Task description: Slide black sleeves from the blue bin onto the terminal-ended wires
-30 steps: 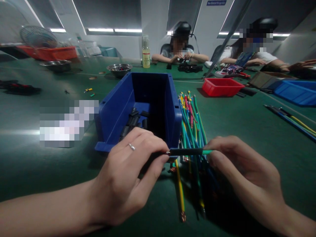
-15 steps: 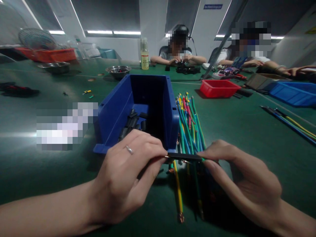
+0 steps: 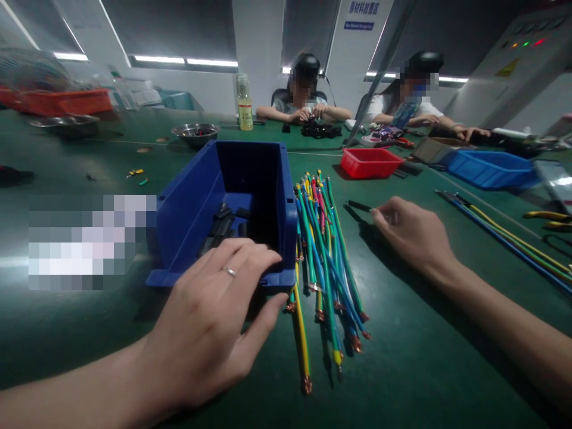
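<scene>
My left hand [image 3: 210, 322] lies with fingers spread at the front lip of a blue bin [image 3: 187, 208] and holds nothing. Short black sleeves [image 3: 218, 223] lie inside the bin. Right of the bin, a bundle of green, blue, yellow and red wires [image 3: 322, 250] with bare copper ends lies on the green table. My right hand [image 3: 411, 235] is out to the right of the bundle, low over the table. It pinches a wire with a black sleeve [image 3: 358, 206], whose dark end sticks out to the left of the fingertips.
A red tray [image 3: 370, 162] and a blue tray [image 3: 491, 170] stand beyond my right hand. Long wires [image 3: 500, 235] and yellow-handled pliers [image 3: 547, 219] lie at the right. A metal bowl [image 3: 195, 132] and a bottle [image 3: 243, 104] stand behind the bin. Two people work across the table.
Both hands held the sleeved wire in front of the bin. My left hand has let go and spread; my right hand has carried the wire away to the right.
</scene>
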`<state>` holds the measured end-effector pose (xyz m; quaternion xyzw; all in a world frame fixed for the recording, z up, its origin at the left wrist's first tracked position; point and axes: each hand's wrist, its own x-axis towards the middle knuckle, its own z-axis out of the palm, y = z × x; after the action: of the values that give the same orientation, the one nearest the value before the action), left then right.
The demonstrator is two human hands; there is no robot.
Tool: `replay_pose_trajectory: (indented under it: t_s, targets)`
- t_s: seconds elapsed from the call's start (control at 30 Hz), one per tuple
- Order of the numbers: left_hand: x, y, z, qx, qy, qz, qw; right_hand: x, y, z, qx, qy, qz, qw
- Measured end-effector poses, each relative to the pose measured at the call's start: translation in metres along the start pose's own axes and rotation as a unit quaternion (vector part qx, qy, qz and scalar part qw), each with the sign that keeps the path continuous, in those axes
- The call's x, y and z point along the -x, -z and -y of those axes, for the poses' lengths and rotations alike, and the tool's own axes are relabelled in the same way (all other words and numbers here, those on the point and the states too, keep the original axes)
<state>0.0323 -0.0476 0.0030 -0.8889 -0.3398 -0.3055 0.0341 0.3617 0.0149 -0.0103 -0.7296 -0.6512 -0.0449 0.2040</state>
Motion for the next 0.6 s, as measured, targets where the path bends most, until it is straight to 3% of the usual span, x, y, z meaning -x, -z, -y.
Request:
replay_pose_trajectory:
  t_s: [0.07, 0.2, 0.43, 0.6]
  targets:
    - [-0.001, 0.001, 0.001, -0.056, -0.029, 0.006, 0.998, -0.002, -0.002, -0.001, 0.044, -0.017, 0.053, 0.997]
    - [-0.005, 0.003, 0.007, -0.144, -0.040, 0.010, 0.989, -0.001, 0.003, 0.005, 0.074, -0.010, 0.093, 0.993]
    - [-0.010, 0.001, 0.013, -0.127, 0.024, 0.056, 0.990, 0.001, 0.012, 0.003, 0.114, 0.001, 0.141, 0.983]
    - [-0.010, 0.003, 0.010, -0.136, 0.015, 0.051, 0.989, -0.002, 0.007, -0.002, 0.114, -0.045, 0.135, 0.983]
